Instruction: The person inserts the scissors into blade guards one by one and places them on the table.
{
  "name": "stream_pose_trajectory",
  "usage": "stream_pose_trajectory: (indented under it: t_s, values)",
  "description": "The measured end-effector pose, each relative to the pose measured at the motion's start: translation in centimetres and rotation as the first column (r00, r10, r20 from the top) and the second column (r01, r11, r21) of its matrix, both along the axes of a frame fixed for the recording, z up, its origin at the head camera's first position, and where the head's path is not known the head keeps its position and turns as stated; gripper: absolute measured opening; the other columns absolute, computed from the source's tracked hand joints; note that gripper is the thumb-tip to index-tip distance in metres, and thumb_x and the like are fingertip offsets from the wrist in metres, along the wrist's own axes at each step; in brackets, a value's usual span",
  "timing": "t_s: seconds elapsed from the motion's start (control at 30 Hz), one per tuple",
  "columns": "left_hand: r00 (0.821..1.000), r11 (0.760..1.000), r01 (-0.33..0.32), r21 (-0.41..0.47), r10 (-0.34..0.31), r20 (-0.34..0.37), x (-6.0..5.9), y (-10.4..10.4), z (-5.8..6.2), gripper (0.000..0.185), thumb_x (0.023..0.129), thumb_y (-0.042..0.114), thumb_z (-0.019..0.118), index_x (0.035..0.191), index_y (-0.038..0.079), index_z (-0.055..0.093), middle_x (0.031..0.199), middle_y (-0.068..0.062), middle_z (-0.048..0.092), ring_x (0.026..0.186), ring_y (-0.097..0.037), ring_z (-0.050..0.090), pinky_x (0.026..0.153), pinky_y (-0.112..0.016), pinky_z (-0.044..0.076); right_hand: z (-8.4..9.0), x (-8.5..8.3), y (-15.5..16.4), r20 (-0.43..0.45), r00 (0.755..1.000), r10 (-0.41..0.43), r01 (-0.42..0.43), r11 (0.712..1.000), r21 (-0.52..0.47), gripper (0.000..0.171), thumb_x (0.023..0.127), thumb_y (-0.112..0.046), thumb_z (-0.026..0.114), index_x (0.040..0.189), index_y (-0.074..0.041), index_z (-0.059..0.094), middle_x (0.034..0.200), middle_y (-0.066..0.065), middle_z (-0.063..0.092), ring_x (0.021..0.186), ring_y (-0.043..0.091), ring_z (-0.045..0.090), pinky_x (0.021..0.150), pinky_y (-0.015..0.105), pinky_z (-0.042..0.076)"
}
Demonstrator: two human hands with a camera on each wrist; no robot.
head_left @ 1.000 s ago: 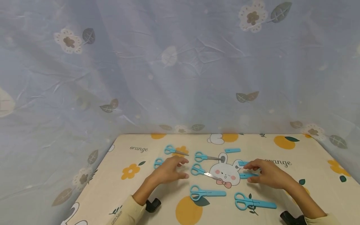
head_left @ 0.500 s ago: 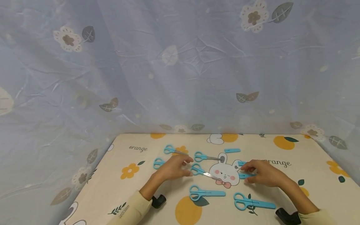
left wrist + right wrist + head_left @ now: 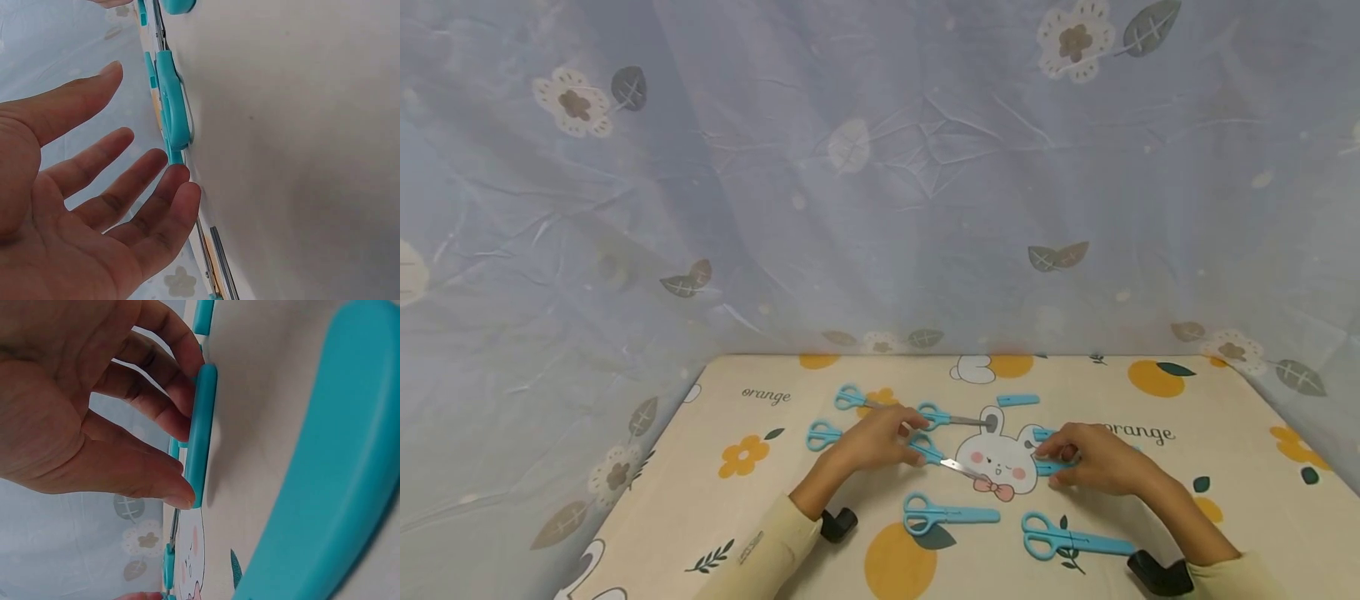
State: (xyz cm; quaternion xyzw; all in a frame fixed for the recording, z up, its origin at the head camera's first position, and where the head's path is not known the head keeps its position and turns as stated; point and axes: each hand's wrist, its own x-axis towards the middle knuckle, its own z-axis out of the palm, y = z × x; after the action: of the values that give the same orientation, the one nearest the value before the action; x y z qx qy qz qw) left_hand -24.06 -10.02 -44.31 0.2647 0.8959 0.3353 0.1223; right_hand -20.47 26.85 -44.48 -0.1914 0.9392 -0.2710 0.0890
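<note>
Several blue scissors lie on a cream table (image 3: 760,475) printed with oranges and a rabbit. My left hand (image 3: 904,433) hovers flat with straight fingers over the handle of a bare-bladed pair (image 3: 946,461). In the left wrist view the open palm (image 3: 134,156) sits just beside a blue handle loop (image 3: 173,112). My right hand (image 3: 1060,458) pinches a blue blade cover (image 3: 1051,468) on the rabbit's right. Thumb and fingers clamp that cover's (image 3: 201,434) edges in the right wrist view.
Two covered pairs (image 3: 947,514) (image 3: 1075,542) lie near the front edge. More bare pairs sit at the back (image 3: 955,417) (image 3: 853,398) and at the left (image 3: 822,434). A loose cover (image 3: 1018,400) lies behind them. A floral curtain (image 3: 880,208) closes off the table's back and sides.
My left hand slid right and forward to the bare-bladed scissors' handle. The right hand crept left and curled its fingers round the blade cover.
</note>
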Motion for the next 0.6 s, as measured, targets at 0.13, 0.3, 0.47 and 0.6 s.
stream_pose_trajectory:
  t_s: [0.13, 0.3, 0.47, 0.6]
  values:
    - [1.0, 1.0, 0.005, -0.002, -0.005, -0.001, -0.4, 0.3, 0.0, 0.053, 0.091, 0.02, 0.089, 0.138, 0.007, 0.07, 0.14, -0.007, 0.071, 0.129, -0.034, 0.068, 0.106, -0.047, 0.06, -0.1, 0.0, 0.0, -0.007, 1.0, 0.007, -0.007, 1.0, -0.014, 0.036, 0.083, -0.017, 0.093, 0.116, -0.009, 0.082, 0.102, -0.001, 0.072, 0.09, 0.015, 0.059, 0.073, 0.024, 0.051]
    - [1.0, 1.0, 0.003, 0.007, -0.003, 0.018, -0.6, 0.7, -0.2, 0.05, 0.09, 0.018, 0.089, 0.136, 0.007, 0.072, 0.139, -0.008, 0.071, 0.129, -0.033, 0.068, 0.106, -0.045, 0.06, -0.2, 0.0, 0.0, -0.005, 1.0, 0.009, -0.009, 1.0, -0.012, 0.035, 0.082, -0.015, 0.093, 0.115, -0.011, 0.083, 0.099, -0.003, 0.069, 0.088, 0.015, 0.056, 0.072, 0.024, 0.049]
    - [1.0, 1.0, 0.011, -0.02, -0.011, -0.006, -0.8, 1.3, -0.3, 0.047, 0.089, 0.018, 0.09, 0.132, 0.008, 0.075, 0.134, -0.008, 0.074, 0.125, -0.032, 0.069, 0.103, -0.043, 0.06, -0.2, -0.1, 0.3, 0.015, 1.0, 0.0, 0.0, 1.0, -0.01, 0.035, 0.081, -0.012, 0.093, 0.115, -0.012, 0.083, 0.098, -0.002, 0.068, 0.088, 0.016, 0.054, 0.071, 0.025, 0.048]
    - [0.998, 0.998, 0.028, -0.054, -0.031, -0.052, -1.0, 1.8, -0.5, 0.045, 0.087, 0.017, 0.092, 0.128, 0.008, 0.077, 0.129, -0.007, 0.076, 0.12, -0.029, 0.07, 0.1, -0.037, 0.06, -0.3, -0.1, 0.4, 0.018, 1.0, 0.007, -0.007, 1.0, -0.021, 0.036, 0.081, -0.011, 0.093, 0.115, -0.012, 0.083, 0.098, -0.002, 0.067, 0.087, 0.017, 0.053, 0.071, 0.025, 0.047]
